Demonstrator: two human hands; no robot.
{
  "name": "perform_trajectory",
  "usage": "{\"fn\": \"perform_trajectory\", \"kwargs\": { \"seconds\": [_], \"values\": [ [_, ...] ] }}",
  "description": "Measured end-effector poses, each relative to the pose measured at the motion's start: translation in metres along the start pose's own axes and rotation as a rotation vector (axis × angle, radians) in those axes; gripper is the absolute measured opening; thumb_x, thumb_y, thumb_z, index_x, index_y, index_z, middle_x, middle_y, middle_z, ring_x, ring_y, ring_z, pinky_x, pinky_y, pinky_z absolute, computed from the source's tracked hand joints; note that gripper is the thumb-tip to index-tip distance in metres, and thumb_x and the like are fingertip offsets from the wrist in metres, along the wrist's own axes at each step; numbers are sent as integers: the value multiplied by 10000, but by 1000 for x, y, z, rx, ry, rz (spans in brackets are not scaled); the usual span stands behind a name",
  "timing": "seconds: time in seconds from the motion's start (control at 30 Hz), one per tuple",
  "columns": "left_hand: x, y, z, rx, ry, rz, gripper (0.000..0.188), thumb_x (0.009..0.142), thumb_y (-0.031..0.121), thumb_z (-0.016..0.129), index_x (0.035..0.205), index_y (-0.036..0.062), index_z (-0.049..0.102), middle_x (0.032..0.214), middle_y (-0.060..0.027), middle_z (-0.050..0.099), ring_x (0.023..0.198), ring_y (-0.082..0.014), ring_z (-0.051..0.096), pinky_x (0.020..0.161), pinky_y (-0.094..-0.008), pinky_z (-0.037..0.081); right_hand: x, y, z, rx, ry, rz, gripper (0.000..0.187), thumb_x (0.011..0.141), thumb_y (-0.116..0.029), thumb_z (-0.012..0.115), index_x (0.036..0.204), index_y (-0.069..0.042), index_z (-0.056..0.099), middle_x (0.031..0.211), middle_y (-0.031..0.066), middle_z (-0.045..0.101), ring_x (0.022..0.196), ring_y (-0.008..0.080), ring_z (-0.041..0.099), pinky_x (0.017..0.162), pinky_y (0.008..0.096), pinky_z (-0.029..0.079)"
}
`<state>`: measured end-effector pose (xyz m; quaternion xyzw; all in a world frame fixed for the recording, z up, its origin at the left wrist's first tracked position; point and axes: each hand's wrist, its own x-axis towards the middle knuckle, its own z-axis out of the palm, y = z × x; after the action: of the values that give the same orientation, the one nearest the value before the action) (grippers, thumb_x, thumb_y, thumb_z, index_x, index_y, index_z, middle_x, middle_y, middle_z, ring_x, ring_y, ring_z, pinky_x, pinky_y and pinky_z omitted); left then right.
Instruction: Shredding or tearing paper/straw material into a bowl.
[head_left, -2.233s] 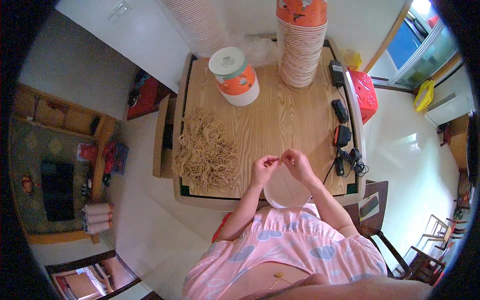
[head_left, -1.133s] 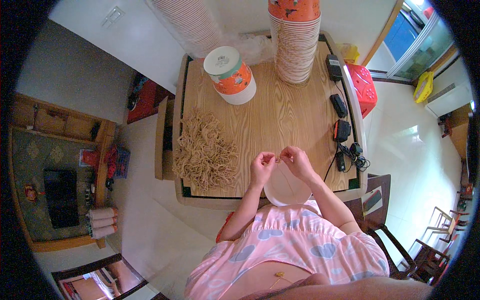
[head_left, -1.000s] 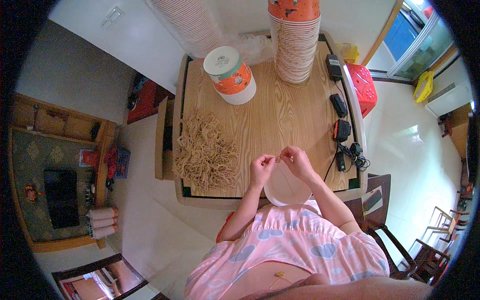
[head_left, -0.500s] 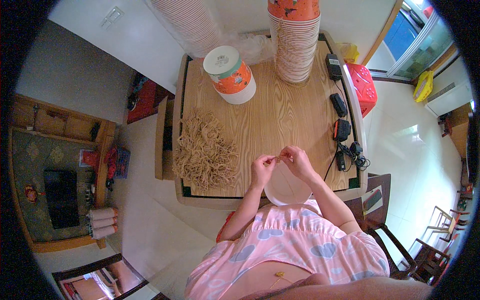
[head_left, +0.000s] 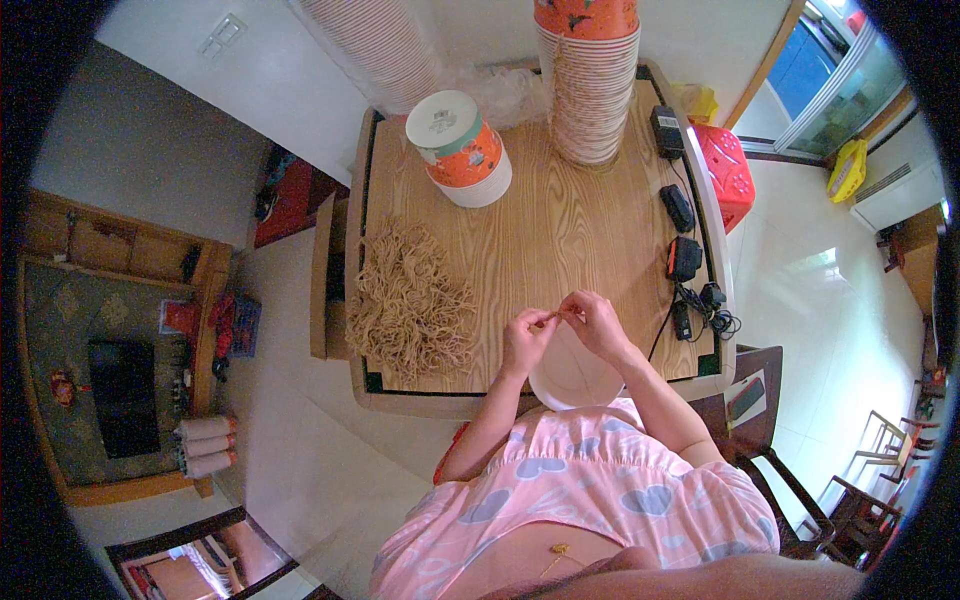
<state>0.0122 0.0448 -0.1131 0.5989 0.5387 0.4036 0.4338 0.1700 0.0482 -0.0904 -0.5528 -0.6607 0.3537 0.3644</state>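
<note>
At the near edge of the table, my left hand [head_left: 529, 338] and my right hand [head_left: 592, 323] meet with fingertips pinched together. Both are closed on a thin tan cord at the far rim of a white paper tub [head_left: 572, 378]. A strand of that cord runs across the tub, which sits close against my body. To the left of my hands lies a loose heap of tan cords [head_left: 410, 305]. Just what the fingertips do with the cord is too small to make out.
Farther back stand upturned orange-and-white paper tubs [head_left: 470, 160] and a tall stack of tubs [head_left: 592, 95]. Another white stack in clear plastic [head_left: 375, 50] leans behind. Black adapters and cables [head_left: 684, 260] line the right edge. A red stool [head_left: 722, 178] stands beyond it.
My hands have barely moved; the fingertips shift slightly on the cord at the tub's rim. Everything else stays in place.
</note>
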Motion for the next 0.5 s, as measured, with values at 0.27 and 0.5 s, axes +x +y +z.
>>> {"fn": "perform_trajectory", "kwargs": {
  "seconds": [0.27,0.5],
  "values": [
    [0,-4,2,13,36,-49,95,761,91,640,796,3,654,758,-62,629,660,-135,587,613,-248,461,-2,-6,1,100,81,140,45,753,-95,598,771,-54,592,753,108,600,734,301,574,647,388,459],
    [0,-1,0,-25,3,-141,99,768,98,633,807,11,660,749,-66,644,656,-126,601,599,-247,461,-5,-9,-3,-84,0,27,116,736,-175,653,774,-76,607,771,83,599,789,275,560,693,389,435]
  ]
}}
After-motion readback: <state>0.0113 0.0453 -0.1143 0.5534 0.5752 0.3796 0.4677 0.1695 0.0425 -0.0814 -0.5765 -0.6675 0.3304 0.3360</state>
